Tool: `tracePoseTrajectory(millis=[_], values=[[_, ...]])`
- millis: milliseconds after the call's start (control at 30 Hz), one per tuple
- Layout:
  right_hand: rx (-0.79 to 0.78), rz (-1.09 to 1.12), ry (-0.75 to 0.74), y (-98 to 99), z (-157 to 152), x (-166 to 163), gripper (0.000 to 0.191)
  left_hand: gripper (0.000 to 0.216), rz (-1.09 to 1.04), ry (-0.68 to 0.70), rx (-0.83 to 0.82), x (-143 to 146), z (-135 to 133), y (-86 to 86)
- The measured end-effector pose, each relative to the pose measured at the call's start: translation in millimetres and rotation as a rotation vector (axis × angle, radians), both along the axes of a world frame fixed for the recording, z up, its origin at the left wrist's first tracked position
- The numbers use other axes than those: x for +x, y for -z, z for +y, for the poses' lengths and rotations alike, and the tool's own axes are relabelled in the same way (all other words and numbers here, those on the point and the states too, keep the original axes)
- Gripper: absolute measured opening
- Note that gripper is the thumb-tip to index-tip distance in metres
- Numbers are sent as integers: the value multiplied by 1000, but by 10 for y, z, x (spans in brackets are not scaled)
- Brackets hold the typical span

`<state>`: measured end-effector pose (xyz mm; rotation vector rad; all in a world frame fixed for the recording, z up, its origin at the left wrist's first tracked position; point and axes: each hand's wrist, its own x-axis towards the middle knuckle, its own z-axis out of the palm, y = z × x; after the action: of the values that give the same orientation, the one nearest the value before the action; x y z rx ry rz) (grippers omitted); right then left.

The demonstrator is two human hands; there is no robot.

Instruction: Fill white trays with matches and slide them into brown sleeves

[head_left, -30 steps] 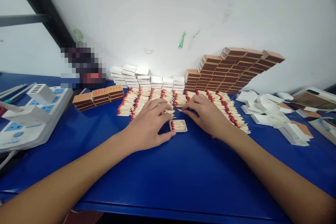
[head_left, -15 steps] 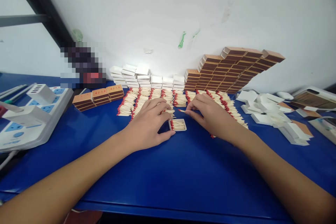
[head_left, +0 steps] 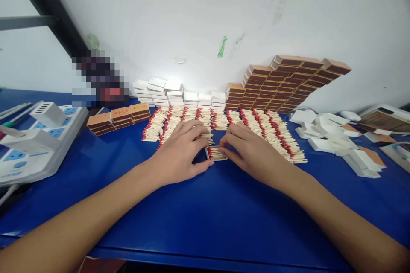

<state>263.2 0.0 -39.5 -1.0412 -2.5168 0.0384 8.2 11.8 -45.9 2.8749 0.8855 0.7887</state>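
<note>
A small white matchbox tray point(head_left: 215, 153) with red-tipped matches in it lies on the blue table point(head_left: 205, 213). My left hand point(head_left: 181, 151) rests beside its left end, fingers curled, thumb near the tray's corner. My right hand point(head_left: 253, 149) has its fingertips pinched over the tray's right end, pressing a match or matches into it. Behind both hands lie rows of loose red-tipped matches point(head_left: 265, 130).
White inner trays point(head_left: 179, 93) and brown matchbox sleeves point(head_left: 282, 85) are stacked along the wall. Three more brown boxes point(head_left: 118, 117) sit at the left, beside a white power strip point(head_left: 35, 140). Loose white trays point(head_left: 333, 140) lie at the right.
My right hand picked a match from the rows, carried it down and left, and now has its fingertips on the tray. My left hand has stayed in place.
</note>
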Motion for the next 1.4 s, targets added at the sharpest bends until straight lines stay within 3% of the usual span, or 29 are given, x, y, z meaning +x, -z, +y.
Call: tracePoseTrajectory(millis=[300, 500, 667, 1400], values=[[-33, 53, 2, 17, 24, 4, 14, 30, -4, -4, -9, -1, -3, -4], [83, 18, 139, 132, 247, 145, 23, 31, 2, 2, 8, -3, -6, 9], [65, -26, 140, 205, 375, 208, 30, 26, -14, -1, 12, -4, -9, 10], [5, 7, 80, 186, 393, 235, 13, 29, -10, 3, 30, -6, -7, 19]])
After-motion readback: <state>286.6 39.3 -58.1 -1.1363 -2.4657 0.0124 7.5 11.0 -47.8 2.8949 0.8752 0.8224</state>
